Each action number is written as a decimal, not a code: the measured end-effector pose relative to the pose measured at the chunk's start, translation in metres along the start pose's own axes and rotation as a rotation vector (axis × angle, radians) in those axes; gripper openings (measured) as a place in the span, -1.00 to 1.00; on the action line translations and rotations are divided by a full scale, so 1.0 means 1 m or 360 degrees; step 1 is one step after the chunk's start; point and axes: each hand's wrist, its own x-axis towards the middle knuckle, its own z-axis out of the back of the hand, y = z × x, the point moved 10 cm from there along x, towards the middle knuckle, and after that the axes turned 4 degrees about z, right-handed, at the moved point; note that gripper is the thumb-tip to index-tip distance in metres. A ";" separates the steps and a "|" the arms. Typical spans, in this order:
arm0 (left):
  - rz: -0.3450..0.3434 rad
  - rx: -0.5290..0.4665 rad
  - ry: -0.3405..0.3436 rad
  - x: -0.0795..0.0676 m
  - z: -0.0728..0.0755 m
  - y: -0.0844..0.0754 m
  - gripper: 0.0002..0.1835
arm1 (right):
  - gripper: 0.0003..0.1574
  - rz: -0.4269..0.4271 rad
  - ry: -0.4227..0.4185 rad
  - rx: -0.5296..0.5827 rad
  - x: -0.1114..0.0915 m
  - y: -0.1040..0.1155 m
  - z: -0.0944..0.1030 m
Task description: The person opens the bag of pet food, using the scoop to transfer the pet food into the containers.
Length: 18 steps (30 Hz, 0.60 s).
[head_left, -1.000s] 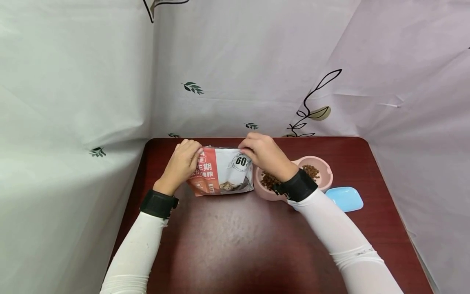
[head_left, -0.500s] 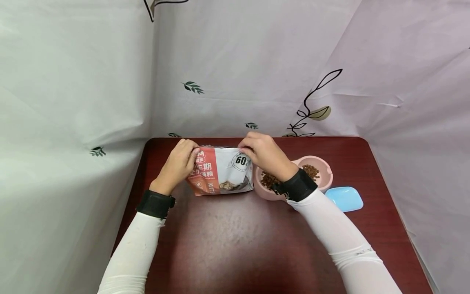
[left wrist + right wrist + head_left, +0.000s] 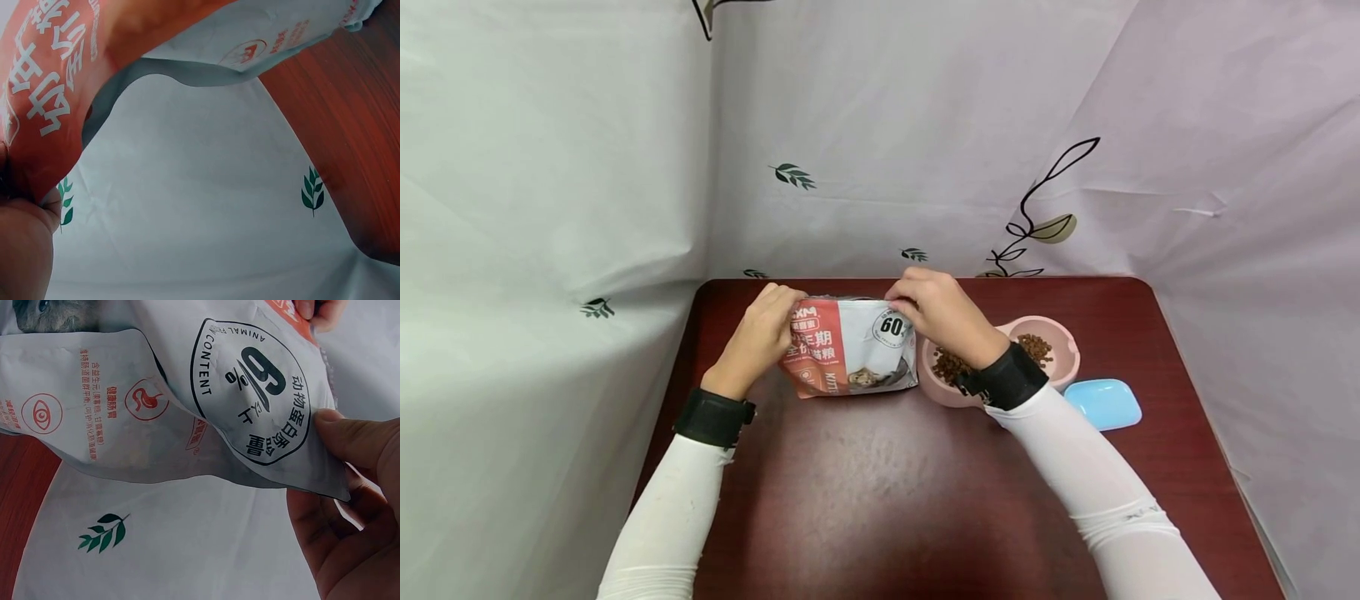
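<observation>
A red and white cat food bag (image 3: pixel 872 346) stands near the back of the table, its top edge held at both corners. My left hand (image 3: pixel 757 337) pinches the top left corner; in the left wrist view the thumb presses the red film. At the top right corner my right hand (image 3: pixel 943 312) grips the bag, thumb in front and fingers behind, as the right wrist view shows. Right beside the bag is a pink double bowl (image 3: pixel 1063 350) with brown kibble (image 3: pixel 950 367) in both halves. My right forearm partly covers the bowl.
A light blue dish (image 3: pixel 1105 404) lies right of the bowl, partly behind my right sleeve. The dark red table (image 3: pixel 880 483) reaches back to a pale cloth wall (image 3: pixel 880 125) with leaf prints, and cloth hangs at both sides too.
My left hand has shifted slightly left along the bag's top, uncovering more of the printing at its upper left. The right hand keeps its hold, and the bowl stays put.
</observation>
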 end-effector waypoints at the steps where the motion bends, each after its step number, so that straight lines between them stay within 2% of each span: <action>1: 0.0006 -0.0004 -0.0008 0.000 0.000 0.001 -0.80 | -0.89 -0.0014 0.0015 -0.0008 0.000 0.000 -0.001; 5: 0.0041 0.0002 -0.0021 0.001 -0.001 0.004 -0.90 | -0.83 -0.0056 0.0075 -0.0050 0.003 0.002 -0.006; 9: 0.0059 0.0015 -0.0012 0.001 -0.003 0.004 -0.91 | -0.77 -0.0011 0.0111 -0.0067 0.006 0.008 -0.011; 18: 0.0035 0.0018 -0.0030 0.000 -0.001 0.001 -0.91 | -0.89 0.0116 -0.0031 -0.0059 0.007 0.016 -0.009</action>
